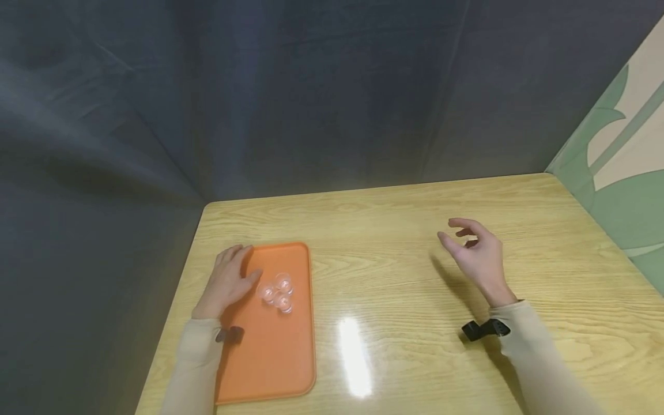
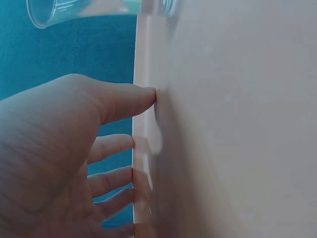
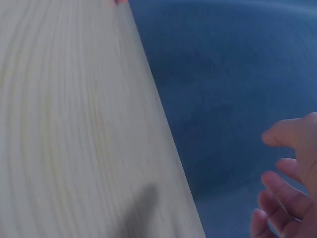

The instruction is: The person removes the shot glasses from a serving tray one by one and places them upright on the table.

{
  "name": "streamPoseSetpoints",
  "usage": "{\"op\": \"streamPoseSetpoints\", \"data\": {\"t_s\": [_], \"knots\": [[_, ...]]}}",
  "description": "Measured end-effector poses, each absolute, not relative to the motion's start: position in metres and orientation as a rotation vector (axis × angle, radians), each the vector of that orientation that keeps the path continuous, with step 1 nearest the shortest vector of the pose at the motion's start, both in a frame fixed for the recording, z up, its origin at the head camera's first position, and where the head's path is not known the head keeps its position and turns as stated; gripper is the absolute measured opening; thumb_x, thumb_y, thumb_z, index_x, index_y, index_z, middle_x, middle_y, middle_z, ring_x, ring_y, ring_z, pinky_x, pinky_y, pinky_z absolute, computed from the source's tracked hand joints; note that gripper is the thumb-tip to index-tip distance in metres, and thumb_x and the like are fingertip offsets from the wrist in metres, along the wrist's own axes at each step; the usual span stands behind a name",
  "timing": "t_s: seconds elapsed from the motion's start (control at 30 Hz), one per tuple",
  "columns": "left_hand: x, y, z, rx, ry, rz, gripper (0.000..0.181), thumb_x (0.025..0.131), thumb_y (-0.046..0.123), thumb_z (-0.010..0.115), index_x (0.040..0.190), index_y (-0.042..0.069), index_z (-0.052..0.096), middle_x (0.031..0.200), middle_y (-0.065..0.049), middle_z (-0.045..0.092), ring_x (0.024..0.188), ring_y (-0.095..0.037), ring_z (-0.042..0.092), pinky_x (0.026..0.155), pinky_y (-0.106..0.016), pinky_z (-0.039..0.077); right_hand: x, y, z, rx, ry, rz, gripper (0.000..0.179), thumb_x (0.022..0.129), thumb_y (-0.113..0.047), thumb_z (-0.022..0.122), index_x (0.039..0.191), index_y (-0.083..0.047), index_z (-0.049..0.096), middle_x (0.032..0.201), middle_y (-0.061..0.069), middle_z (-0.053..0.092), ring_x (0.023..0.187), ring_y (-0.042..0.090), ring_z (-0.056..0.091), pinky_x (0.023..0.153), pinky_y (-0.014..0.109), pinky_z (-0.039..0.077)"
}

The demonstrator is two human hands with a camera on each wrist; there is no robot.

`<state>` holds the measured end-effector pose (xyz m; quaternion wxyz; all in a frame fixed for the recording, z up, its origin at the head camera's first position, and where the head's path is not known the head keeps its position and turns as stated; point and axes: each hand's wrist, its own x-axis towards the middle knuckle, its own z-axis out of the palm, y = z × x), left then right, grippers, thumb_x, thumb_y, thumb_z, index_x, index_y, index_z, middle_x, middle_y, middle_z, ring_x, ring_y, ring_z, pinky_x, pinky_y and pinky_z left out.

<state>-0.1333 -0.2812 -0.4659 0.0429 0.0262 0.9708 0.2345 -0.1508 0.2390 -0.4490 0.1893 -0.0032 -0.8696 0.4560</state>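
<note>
My left hand (image 1: 224, 288) is at the left far part of an orange tray (image 1: 270, 363), its fingers lying over the tray's rim and the thumb over the inside. In the left wrist view the thumb tip seems to touch the tray, with the other fingertips at its edge. Three clear cups (image 1: 283, 302) stand close together on the tray, just right of the left thumb; part of one clear cup (image 2: 99, 7) shows in the left wrist view. Well to the right, my right hand (image 1: 481, 262) hovers above the table with fingers loosely bent and holds nothing.
The tray lies on the left of a wood-grain table (image 1: 394, 276). Dark cloth (image 1: 321, 104) hangs behind the table and along its left side. At the right is a green and cream leaf-patterned surface (image 1: 627, 190). Each wrist wears a small black camera mount (image 1: 485, 329).
</note>
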Motion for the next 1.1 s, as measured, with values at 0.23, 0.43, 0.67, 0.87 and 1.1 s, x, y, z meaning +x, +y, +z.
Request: {"op": "streamPoseSetpoints", "data": {"t_s": [0.23,0.43,0.67,0.87,1.1], "knots": [[-0.134,-0.281,-0.466,0.078,2.968,0.716,0.070,0.103,0.032,0.066,0.161,0.002,0.042,0.168,-0.030,0.032,0.157,-0.051,0.022,0.125,-0.070,0.028,-0.148,0.208,-0.453,0.169,-2.542,1.403,0.033,0.098,-0.023,0.078,0.125,-0.004,0.075,0.123,0.014,0.076,0.100,0.009,0.066,0.077,0.011,0.053],[-0.134,-0.282,-0.467,0.072,2.966,0.713,0.070,0.103,0.033,0.066,0.161,0.003,0.041,0.168,-0.029,0.032,0.157,-0.050,0.023,0.125,-0.070,0.028,-0.145,0.178,-0.458,0.289,-2.607,1.451,0.032,0.097,-0.020,0.079,0.124,-0.003,0.076,0.119,0.013,0.078,0.098,0.018,0.070,0.078,0.017,0.058],[-0.135,-0.282,-0.468,0.066,2.968,0.708,0.070,0.102,0.033,0.066,0.161,0.003,0.042,0.167,-0.029,0.032,0.157,-0.050,0.023,0.125,-0.070,0.028,-0.138,0.141,-0.462,0.434,-2.647,1.542,0.032,0.096,-0.018,0.080,0.126,-0.005,0.076,0.118,0.012,0.078,0.097,0.021,0.072,0.082,0.028,0.061],[-0.135,-0.281,-0.467,0.073,2.974,0.715,0.070,0.102,0.034,0.066,0.161,0.003,0.043,0.167,-0.029,0.033,0.157,-0.050,0.024,0.125,-0.070,0.029,-0.133,0.113,-0.460,0.612,-2.655,1.582,0.029,0.095,-0.014,0.081,0.122,-0.003,0.077,0.118,0.011,0.079,0.095,0.019,0.072,0.083,0.035,0.062],[-0.133,-0.281,-0.465,0.066,2.974,0.714,0.070,0.103,0.034,0.066,0.161,0.004,0.042,0.167,-0.029,0.033,0.157,-0.049,0.024,0.126,-0.069,0.028,-0.125,0.086,-0.462,0.724,-2.645,1.632,0.029,0.093,-0.013,0.082,0.118,-0.001,0.078,0.112,0.011,0.079,0.091,0.019,0.072,0.081,0.034,0.064]]}}
